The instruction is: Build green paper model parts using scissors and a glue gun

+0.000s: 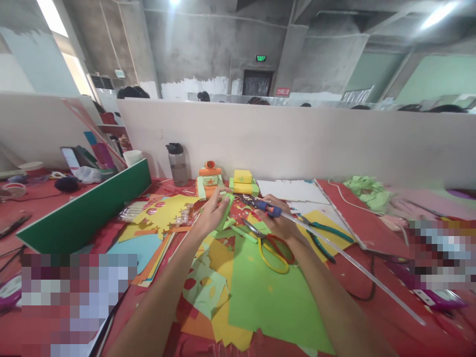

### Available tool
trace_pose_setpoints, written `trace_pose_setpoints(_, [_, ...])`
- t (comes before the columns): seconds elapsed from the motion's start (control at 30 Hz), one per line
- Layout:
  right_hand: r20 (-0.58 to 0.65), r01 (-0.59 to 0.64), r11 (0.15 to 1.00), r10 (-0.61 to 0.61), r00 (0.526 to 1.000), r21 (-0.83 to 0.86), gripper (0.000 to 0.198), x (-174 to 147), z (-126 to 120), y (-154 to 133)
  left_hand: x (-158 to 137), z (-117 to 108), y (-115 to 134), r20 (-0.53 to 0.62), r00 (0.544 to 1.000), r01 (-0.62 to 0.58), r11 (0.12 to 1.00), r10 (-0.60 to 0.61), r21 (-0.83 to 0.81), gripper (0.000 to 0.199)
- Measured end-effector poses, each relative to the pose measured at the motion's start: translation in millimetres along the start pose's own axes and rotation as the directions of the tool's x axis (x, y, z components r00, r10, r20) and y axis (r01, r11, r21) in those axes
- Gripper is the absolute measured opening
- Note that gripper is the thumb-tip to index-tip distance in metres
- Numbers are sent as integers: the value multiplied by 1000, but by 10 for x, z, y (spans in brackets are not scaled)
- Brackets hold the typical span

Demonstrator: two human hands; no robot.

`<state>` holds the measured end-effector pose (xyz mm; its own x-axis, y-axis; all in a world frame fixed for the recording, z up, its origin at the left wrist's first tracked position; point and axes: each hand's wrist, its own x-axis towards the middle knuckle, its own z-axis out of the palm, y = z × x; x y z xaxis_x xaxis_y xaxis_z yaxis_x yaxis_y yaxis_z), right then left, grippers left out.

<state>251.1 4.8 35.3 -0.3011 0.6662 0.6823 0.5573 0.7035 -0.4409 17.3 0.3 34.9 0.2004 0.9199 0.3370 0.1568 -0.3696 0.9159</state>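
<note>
My left hand (215,210) is closed on a small light-green paper piece (228,203), its fingertips pinching the upper end. In my right hand (278,219) is a blue glue gun (268,208), its nozzle turned left toward that piece. A long clear glue stick (357,265) trails out of its back to the lower right. Scissors (273,254) with yellow and red handles lie just below the glue gun. Beneath them spreads a large green sheet (273,300). Whether the nozzle touches the green piece I cannot tell.
Paper models in orange and green (210,181) and yellow and green (243,182) stand against the white partition (297,144). A water bottle (177,166) is left of them. Green-handled pliers (323,233) lie right. Cut scraps (204,282) litter the red table; a green board (89,206) stands left.
</note>
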Motion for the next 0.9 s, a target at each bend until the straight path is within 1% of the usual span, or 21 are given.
trace_pose_setpoints(0.23, [0,-72,996,72,997,46,30,-1,-5,6,-10,3,25,22,1000,-19,1000,19,15,37])
trace_pose_setpoints(0.57, [38,-99,992,97,995,81,29,7,-48,-53,-21,6,46,19,999,-27,999,26,32,39])
trace_pose_setpoints(0.9, [27,-85,996,84,996,38,29,1,-21,-26,-5,7,46,43,999,-25,997,21,75,37])
